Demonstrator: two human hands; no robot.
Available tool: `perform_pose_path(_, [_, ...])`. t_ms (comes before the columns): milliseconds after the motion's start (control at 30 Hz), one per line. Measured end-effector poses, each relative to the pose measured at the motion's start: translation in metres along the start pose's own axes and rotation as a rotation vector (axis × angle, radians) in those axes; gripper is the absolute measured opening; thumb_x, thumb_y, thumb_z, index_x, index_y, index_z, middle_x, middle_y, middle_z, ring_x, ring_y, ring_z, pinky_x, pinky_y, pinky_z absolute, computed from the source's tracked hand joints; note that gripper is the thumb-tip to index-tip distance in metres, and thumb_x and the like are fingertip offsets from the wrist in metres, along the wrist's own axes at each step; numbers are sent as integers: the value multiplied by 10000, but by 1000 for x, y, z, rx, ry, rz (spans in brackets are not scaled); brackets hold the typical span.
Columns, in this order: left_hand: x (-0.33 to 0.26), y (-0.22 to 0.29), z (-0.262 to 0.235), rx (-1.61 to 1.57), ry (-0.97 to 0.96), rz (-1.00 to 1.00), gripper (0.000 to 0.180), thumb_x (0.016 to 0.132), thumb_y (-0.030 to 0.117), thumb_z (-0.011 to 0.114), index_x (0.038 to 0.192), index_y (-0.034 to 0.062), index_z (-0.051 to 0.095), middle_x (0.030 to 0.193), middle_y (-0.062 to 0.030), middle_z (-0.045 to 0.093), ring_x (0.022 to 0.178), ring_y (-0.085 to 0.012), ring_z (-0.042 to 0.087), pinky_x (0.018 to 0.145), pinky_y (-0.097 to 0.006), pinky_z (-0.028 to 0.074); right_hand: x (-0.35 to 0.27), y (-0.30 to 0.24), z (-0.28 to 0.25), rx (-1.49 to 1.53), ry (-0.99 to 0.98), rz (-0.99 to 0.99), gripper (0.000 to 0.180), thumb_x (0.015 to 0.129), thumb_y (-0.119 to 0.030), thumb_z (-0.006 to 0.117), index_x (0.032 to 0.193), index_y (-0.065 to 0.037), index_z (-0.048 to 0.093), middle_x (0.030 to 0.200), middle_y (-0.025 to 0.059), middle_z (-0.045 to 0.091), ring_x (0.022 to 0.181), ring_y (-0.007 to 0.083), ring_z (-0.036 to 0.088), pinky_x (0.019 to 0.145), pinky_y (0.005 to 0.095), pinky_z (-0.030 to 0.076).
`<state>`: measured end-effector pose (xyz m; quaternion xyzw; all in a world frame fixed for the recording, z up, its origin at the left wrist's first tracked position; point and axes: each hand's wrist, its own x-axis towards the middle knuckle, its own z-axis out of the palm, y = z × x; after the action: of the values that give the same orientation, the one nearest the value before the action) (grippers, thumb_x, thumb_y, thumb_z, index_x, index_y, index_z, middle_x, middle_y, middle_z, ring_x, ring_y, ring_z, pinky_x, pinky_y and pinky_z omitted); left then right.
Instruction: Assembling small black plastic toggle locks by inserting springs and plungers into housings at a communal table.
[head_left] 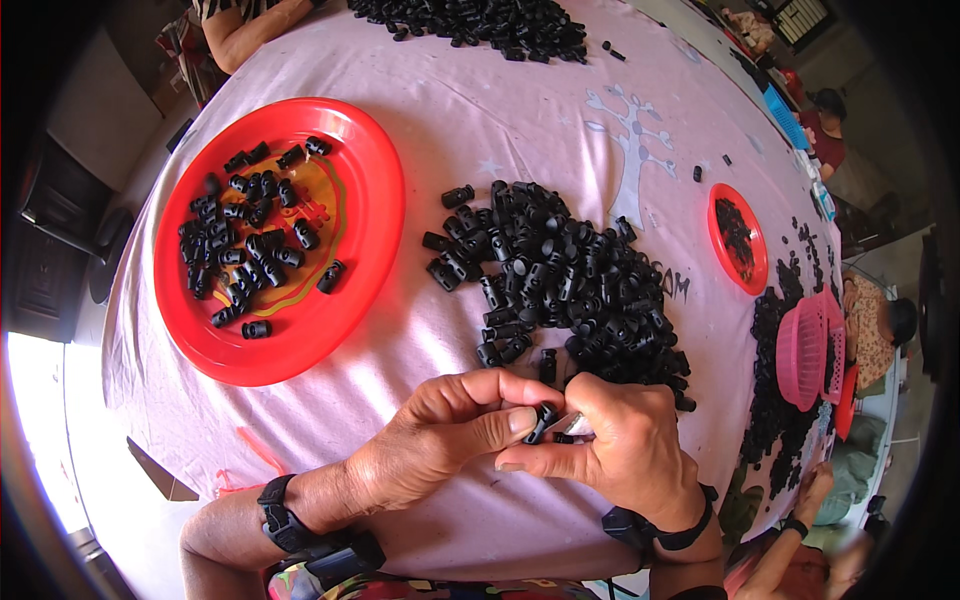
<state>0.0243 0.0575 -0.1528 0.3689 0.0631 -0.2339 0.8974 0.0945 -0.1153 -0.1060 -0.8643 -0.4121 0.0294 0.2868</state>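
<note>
Near the front edge of the table, my left hand [450, 430] pinches a black cord lock [541, 424] between thumb and fingertips. Close against it, my right hand [625, 445] is closed on a small blade [574, 424] with a pale, pointed end that meets the cord lock. Much of the blade is hidden by my fingers. Just beyond both hands lies a heap of black cord locks [570, 275]. To the left, a red plate [370, 250] with a yellow pattern holds many more of them in a loose cluster.
A pink patterned cloth [470, 130] covers the table. Another black heap [480, 25] lies at the far side. On the right are a small red dish [757, 265] of dark bits, a pink basket [800, 350] and scattered black parts. Other people sit around the table.
</note>
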Motion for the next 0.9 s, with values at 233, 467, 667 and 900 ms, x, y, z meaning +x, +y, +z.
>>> perform_pose_path(233, [0,2,2,-21,21,4,233,930,69,557,1151,8,597,1075,-57,641,1012,-113,581,899,-258,460,0,0,0,-6,0,7,594,625,-514,815,571,-78,415,481,72,470,416,224,544,408,318,434])
perform_pose_path(467, [2,0,-1,-27,15,14,241,941,90,553,1169,22,592,1066,-32,637,986,-90,571,863,-235,455,1,2,1,-29,-5,-3,585,634,-507,811,568,-81,415,479,69,465,413,225,541,407,317,433])
perform_pose_path(667, [2,2,-1,-53,49,5,260,949,126,556,1190,29,577,1028,-2,629,943,-58,555,841,-216,445,0,3,0,34,14,-39,480,660,-409,827,619,-64,496,528,62,550,431,193,563,424,298,451])
perform_pose_path(900, [1,5,0,-21,116,30,253,940,140,560,1171,38,567,1038,-72,645,973,-151,614,875,-284,478,3,-2,-5,154,27,-3,273,723,-220,798,809,-66,589,656,30,640,512,155,638,442,264,484])
